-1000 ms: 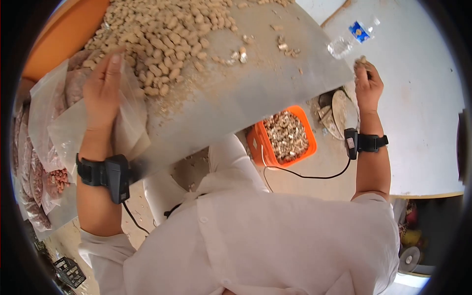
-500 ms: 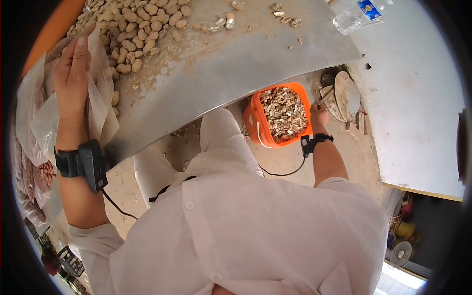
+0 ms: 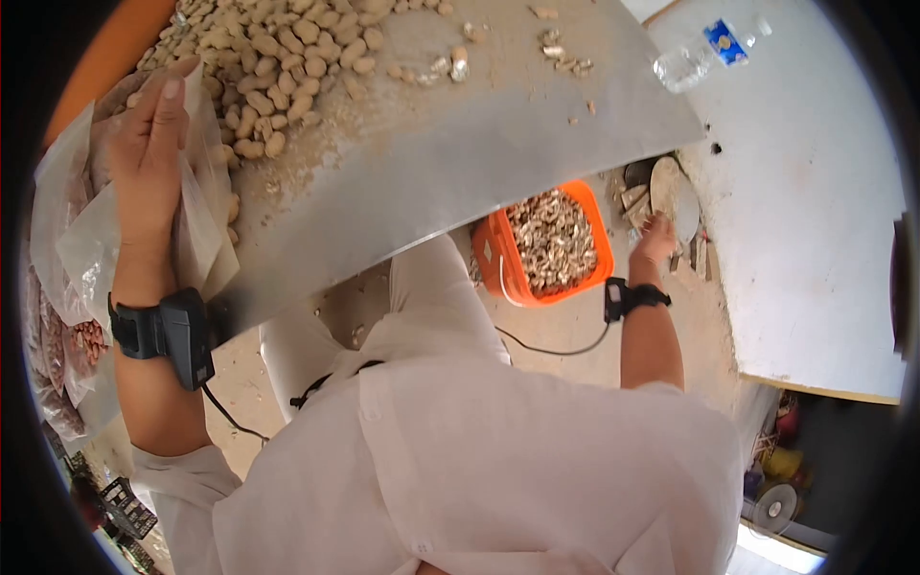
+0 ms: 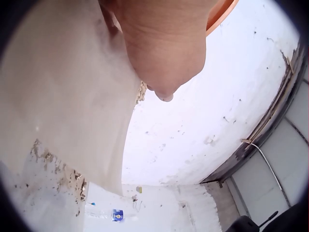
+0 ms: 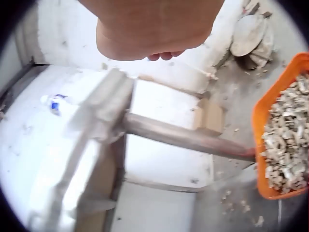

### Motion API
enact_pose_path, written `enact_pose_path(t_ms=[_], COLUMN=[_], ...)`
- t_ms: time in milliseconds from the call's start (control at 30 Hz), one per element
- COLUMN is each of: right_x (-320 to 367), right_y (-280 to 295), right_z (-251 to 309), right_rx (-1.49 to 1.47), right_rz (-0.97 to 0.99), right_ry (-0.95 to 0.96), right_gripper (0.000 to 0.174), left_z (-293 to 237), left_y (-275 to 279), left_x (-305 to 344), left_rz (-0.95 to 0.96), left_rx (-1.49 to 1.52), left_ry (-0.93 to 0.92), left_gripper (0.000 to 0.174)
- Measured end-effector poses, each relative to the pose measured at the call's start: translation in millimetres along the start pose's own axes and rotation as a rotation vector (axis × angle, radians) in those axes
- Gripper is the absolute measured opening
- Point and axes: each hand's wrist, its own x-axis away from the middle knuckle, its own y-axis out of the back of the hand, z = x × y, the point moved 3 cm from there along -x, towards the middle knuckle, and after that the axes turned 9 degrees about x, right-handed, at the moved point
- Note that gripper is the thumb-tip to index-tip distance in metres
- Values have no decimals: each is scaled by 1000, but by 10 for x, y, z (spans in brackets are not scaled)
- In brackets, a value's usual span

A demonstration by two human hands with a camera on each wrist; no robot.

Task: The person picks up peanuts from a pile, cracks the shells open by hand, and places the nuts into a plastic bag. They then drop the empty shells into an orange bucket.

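My left hand lies flat with straight fingers on a clear plastic bag at the left edge of the metal table, next to a heap of unshelled peanuts. In the left wrist view only the hand's underside and the bag show. My right hand hangs below the table, just right of an orange bucket full of peanut shells. Its fingers look loosely curled in the right wrist view, with nothing seen in them.
More bags of shelled nuts hang at the far left. A water bottle lies on the white surface at the right. Stone pieces sit on the floor behind the bucket. A table leg runs toward the bucket.
My right hand dropped from the table's right edge, where it held shells, to the bucket, then moved just right of it. The left hand stayed on the bag.
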Motion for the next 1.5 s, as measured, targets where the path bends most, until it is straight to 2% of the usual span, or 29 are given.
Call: enact_pose_path(t_ms=[67,100,200,233,367,467,500,600,700,800,900,1000,1100,1200,1300,1400,1500], right_x=[98,119,347,487,759,549,537,576,560,459,465,635,951,1242,1620,1865,1957], right_y=[-19,-47,-409,-577,-1228,-1672,-1790,-2011,-2246,-2434,-2556,-2609,-2581,-2548,-2445,-2384,-2371], right_z=[839,1196,2140,2394,2862,2873,2923,2993,2976,3107,3091,3176,3208,3216,3247,3255,3261], right_rx=[-129,-32,107,222,736,966,983,900,758,855,847,929,869,1014,1183,1277,1287], right_rz=[-27,45,456,562,892,886,922,1138,1254,1187,1121,1170,1278,1149,1080,990,987], right_ry=[205,299,572,604,842,1058,1041,667,638,751,606,485,680,980,1136,1301,1284], right_gripper=[12,12,19,29,58,67,69,70,65,59,54,59,68,74,81,84,85], left_z=[-21,-40,-87,-105,-94,-67,-91,-174,-195,-148,-151,-148,-162,-154,-162,-156,-139], left_y=[-18,-32,-29,-28,0,-4,-2,9,17,28,35,38,58,41,50,53,53], left_x=[20,21,26,29,30,33,29,24,11,6,1,-9,-7,-6,-2,0,7], left_rz=[-10,-13,-5,-11,-34,-48,-44,-17,-7,30,34,-22,37,40,36,-57,-75], left_rx=[21,32,15,21,-8,-38,-30,20,5,26,47,51,39,21,24,12,32], left_ry=[37,56,69,79,41,-14,-10,38,-11,-3,-19,-86,-26,-34,-33,-143,-151], left_gripper=[31,31,32,32,30,30,30,31,31,31,31,32,32,32,32,33,34])
